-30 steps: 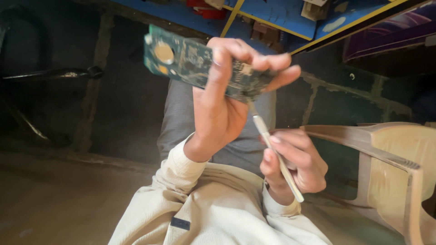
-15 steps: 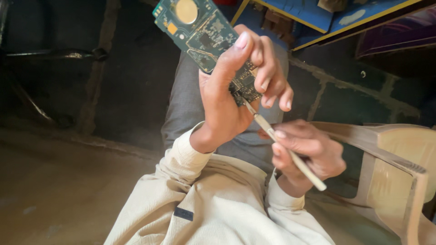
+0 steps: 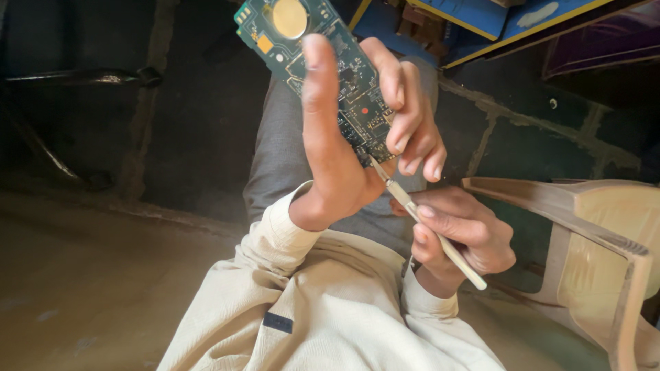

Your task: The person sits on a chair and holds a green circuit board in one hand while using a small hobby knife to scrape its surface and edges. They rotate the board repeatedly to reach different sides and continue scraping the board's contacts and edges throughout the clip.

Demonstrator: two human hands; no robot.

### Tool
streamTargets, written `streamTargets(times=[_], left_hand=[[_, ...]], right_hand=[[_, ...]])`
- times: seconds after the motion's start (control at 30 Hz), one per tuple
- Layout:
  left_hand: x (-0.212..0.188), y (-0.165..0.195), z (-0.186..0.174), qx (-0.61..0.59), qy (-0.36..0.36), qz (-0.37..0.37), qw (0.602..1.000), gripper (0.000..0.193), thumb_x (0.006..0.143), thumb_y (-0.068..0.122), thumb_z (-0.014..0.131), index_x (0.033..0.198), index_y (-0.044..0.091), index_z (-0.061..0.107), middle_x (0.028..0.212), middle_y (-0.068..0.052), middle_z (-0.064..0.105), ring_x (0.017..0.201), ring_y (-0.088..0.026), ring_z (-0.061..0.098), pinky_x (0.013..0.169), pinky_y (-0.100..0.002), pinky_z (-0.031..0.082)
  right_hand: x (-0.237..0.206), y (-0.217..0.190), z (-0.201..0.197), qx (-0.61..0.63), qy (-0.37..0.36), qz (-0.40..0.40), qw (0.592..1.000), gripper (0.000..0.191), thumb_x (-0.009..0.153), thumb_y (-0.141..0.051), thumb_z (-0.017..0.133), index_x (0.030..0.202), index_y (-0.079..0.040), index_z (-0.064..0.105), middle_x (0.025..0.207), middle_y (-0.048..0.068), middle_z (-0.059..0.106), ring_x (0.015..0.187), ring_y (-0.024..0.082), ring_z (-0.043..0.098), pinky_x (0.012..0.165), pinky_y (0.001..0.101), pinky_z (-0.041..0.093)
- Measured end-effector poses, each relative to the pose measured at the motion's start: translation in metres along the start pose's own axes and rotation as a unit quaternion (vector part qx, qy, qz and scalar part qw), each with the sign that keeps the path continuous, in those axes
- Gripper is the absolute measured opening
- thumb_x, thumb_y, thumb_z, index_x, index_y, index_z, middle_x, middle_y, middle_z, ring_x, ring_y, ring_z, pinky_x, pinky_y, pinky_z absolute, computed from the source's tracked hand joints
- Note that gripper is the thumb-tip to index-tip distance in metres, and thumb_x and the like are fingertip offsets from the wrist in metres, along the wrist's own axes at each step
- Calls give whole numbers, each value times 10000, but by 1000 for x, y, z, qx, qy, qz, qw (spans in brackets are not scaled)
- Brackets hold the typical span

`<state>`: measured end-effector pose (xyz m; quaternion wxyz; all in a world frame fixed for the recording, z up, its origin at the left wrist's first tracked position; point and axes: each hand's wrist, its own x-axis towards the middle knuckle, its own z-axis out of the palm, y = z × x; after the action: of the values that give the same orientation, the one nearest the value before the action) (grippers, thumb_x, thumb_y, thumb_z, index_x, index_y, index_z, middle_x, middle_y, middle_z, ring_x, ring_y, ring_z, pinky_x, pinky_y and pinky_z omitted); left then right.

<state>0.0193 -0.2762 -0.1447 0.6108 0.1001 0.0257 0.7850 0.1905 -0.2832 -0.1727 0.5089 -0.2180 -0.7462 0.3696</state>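
I see the fingers (image 3: 405, 124) of the left hand (image 3: 350, 158) curled over the right edge of a green circuit board (image 3: 323, 69), with the thumb laid flat along its face, so the board is pinched firmly between thumb and fingers. The board stands tilted, its upper end carrying a round gold disc (image 3: 289, 18) and a small orange square part (image 3: 265, 44) towards the top of the view, its lower end buried in the palm.

The right hand (image 3: 460, 237) sits just below and to the right, its fingers closed narrowly around a slim pale tool (image 3: 440, 244) held like a pen. The tool's thin metal tip (image 3: 378, 170) points up and left and meets the bottom edge of the board, right under the left hand's fingertips. I cannot tell whether the tip goes under a part or only touches the edge.

Both wrists come out of cream ribbed sleeves (image 3: 289, 227), and grey trousers (image 3: 282, 151) show behind the hands. To the right stands a beige plastic chair (image 3: 598, 233). Beyond lies a dark stone floor (image 3: 192, 124), and blue boards with yellow edges (image 3: 481, 20) lie at the top right.
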Motion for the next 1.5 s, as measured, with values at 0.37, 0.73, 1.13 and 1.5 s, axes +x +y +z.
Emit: streamTargets(times=[0.37, 0.73, 1.13, 1.5], left_hand=[[-3, -3, -4, -17, 2, 2, 1000, 798, 1015, 782, 229, 932, 14, 430, 668, -135, 422, 500, -262, 444, 556, -434, 485], [-5, -6, -5, -16, 2, -11, 1000, 848, 1006, 835, 250, 927, 10, 429, 670, -147, 436, 509, -272, 438, 554, -433, 478], [-7, -10, -8, -9, -14, 31, 999, 812, 1007, 795, 238, 926, 11, 432, 676, -138, 424, 503, -257, 432, 551, -426, 484], [-4, -7, -4, -37, 26, -42, 998, 812, 960, 820, 242, 906, 29, 412, 670, -129, 415, 518, -267, 425, 551, -438, 470]], right_hand=[[-12, 2, 2, -7, 0, -2, 1000, 172, 1024, -114, 699, 1079, 23, 611, 881, 240, 704, 711, 275, 742, 646, 319, 627], [-33, 15, 16, -43, 32, -18, 998, 140, 1050, -103, 639, 1094, 17, 581, 894, 186, 686, 779, 287, 729, 665, 331, 615], [-34, 7, 17, -64, 9, -6, 998, 150, 1055, -103, 638, 1097, 22, 565, 925, 223, 700, 793, 283, 726, 664, 340, 597], [-22, 31, -1, 26, 19, -47, 998, 210, 1034, -155, 687, 1047, 22, 574, 868, 246, 683, 714, 286, 717, 625, 354, 611]])
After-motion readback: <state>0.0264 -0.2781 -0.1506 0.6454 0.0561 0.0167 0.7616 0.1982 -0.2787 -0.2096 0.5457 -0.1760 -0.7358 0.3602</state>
